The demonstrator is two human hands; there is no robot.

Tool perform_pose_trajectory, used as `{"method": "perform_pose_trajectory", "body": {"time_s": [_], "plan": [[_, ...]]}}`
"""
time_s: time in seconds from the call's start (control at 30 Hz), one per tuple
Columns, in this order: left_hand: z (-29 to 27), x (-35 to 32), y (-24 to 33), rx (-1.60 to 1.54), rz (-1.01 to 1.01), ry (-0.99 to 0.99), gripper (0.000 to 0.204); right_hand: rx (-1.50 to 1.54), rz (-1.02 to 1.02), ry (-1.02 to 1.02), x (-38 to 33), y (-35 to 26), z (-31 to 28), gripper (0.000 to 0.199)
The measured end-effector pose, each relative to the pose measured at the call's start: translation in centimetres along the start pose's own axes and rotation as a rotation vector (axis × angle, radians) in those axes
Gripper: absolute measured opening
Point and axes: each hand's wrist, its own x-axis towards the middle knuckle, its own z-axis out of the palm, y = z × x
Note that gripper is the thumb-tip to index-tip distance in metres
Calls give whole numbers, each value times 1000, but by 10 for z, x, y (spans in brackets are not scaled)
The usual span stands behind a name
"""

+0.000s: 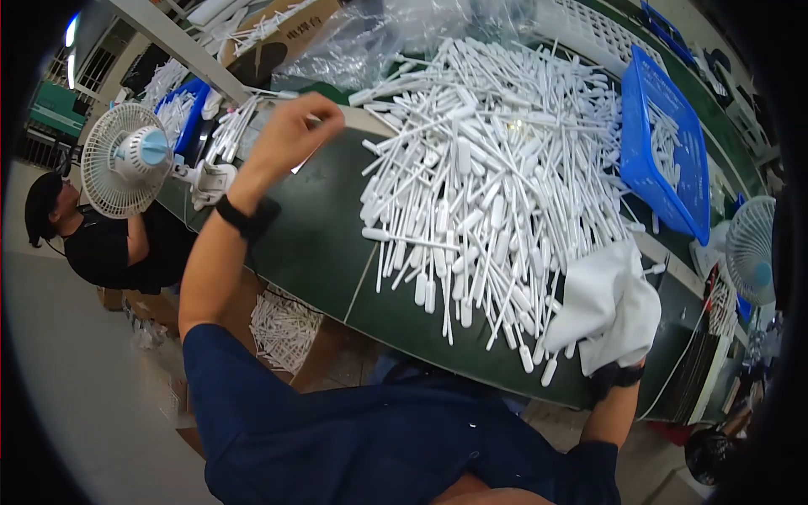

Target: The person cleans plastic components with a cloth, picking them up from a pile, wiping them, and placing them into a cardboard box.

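A big heap of thin white plastic sticks, each with a wider end [505, 185], covers the middle of the green table [328, 219]. To its left, my left hand [296, 130] is raised over the table with its fingers curled. A small, pale, thin thing shows just below those fingers; I cannot make out what it is. At the near right edge of the heap, a white cloth [610, 295] lies crumpled over my right hand. Only the wrist of that arm shows below the cloth, and the fingers are hidden.
A blue basket [694, 160] with more sticks is tilted at the right. Clear plastic film [362, 46] and a cardboard box [286, 38] lie behind. White fans [126, 160] flank the table. Another person [101, 227] sits at the left. An open carton of sticks [286, 332] stands below.
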Motion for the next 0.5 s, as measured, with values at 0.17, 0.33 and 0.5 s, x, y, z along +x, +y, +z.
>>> {"method": "perform_pose_trajectory", "body": {"time_s": [0.17, 0.33, 0.5], "plan": [[51, -59, 62, 57, 152, 127, 13, 111, 19, -109, 57, -84, -24, 39], [70, -41, 69, 320, 304, 483, 13, -146, -76, -124, 29, -45, -22, 44], [66, -15, -21, -19, 11, 439, 12, 448, 163, -9, 25, -63, -19, 44]]}}
